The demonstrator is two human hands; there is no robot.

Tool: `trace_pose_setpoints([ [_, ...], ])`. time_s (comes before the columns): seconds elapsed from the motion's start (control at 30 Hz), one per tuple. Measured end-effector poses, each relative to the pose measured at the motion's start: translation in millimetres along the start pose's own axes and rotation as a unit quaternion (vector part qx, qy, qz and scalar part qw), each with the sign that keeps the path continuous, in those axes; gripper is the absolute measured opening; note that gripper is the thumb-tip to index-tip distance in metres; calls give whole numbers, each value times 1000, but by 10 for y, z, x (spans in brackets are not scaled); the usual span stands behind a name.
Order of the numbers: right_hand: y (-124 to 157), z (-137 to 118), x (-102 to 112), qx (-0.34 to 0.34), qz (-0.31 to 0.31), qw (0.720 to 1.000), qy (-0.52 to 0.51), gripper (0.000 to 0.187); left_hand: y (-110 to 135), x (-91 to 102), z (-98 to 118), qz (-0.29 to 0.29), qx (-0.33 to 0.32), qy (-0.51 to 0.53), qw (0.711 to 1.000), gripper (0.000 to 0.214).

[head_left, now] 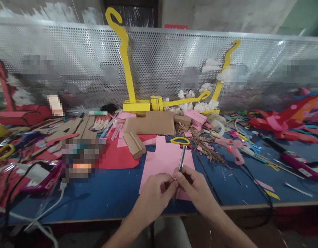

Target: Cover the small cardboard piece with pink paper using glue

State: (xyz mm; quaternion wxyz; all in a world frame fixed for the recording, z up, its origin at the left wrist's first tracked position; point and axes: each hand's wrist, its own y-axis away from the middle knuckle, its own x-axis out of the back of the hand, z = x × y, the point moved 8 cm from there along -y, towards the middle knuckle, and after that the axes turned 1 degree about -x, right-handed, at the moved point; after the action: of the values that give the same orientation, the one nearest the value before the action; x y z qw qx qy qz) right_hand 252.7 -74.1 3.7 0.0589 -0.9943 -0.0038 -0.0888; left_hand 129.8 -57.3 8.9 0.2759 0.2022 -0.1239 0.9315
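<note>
My right hand (191, 181) is closed around a slim silver-and-black tool (182, 159), which looks like a utility knife and points up and away from me. Against it, fingertips together, is my left hand (159, 187), its fingers in a pinch; a tiny pink bit may be between them, but I cannot make it out. Both hands are above the near part of a pink sheet (161, 156) on the blue table (107, 196). Just beyond the tool lie yellow-handled scissors (180, 140), partly hidden by the sheet.
A pink glue gun (232, 150) lies at right, its black cord running over the table edge. Cardboard pieces (151, 123), a red sheet (120, 155) and dry twigs (207, 146) lie beyond. Yellow hooked shapes (126, 58) stand against a perforated metal screen (159, 51).
</note>
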Motion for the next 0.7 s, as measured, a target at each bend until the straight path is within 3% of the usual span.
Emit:
trace_pose_setpoints([
  [0.13, -6, 51, 18, -9, 11, 1000, 18, 39, -38, 126, -15, -4, 2, 12, 1000, 39],
  [0.23, -8, 29, -34, -12, -19, 999, 38, 42, -139, 397, 27, 66, -17, 37, 997, 32],
  [0.3, -3, -22, -100, -10, -45, 997, 54, 45, -232, 480, 89, 71, -36, 69, 994, 38],
  [0.5, 36, -145, -280, -20, -96, 994, 39, 46, -398, 440, 251, 35, -93, 150, 984, 36],
  [0.7, 0, -127, -180, 13, -65, 996, 63, 58, -371, 387, 104, 42, -60, 176, 982, 37],
])
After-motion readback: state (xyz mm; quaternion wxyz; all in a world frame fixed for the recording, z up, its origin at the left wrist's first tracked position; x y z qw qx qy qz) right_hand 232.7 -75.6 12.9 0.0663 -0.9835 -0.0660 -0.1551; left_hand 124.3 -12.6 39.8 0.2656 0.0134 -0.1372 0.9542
